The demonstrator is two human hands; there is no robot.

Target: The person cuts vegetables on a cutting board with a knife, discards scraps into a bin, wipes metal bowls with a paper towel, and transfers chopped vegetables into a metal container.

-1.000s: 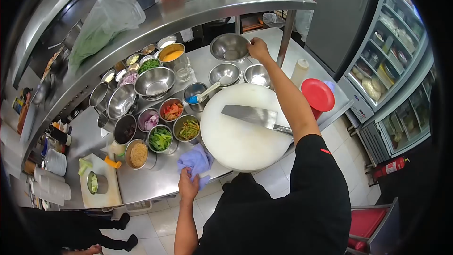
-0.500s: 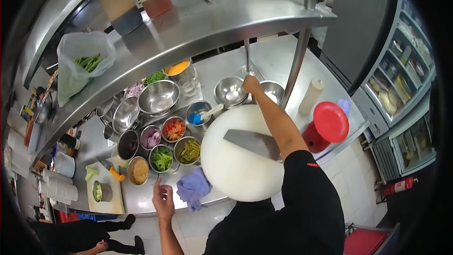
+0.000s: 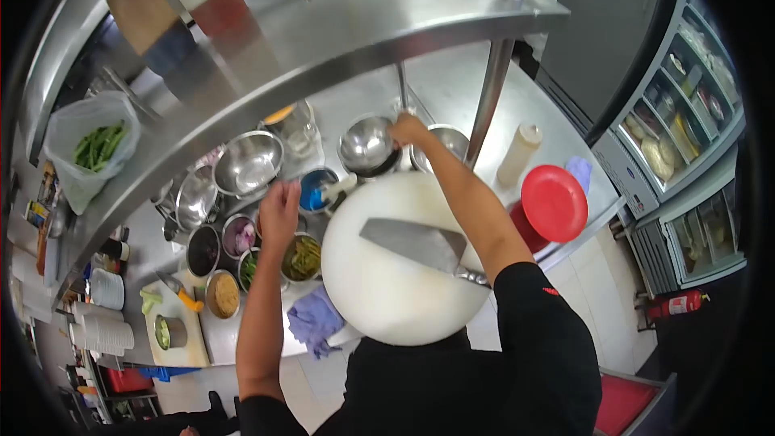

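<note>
My right hand grips the rim of a steel mixing bowl, which sits tilted over a darker vessel behind the round white cutting board. My left hand hovers over the small containers with its fingers loosely bent, and I see nothing in it. Beside it stands a steel pot with a blue and white utensil inside. A wide cleaver lies on the board, handle toward me. Below my left hand are tubs of sliced green vegetables and purple onion.
A steel shelf crosses above the counter on posts. To the right stand a squeeze bottle and a red lidded container. A purple cloth lies at the front edge. A knife rests on a smaller board.
My left hand has moved up and forward from the front edge to above the containers. The bowl at my right hand now sits tilted. The whole view has shifted slightly.
</note>
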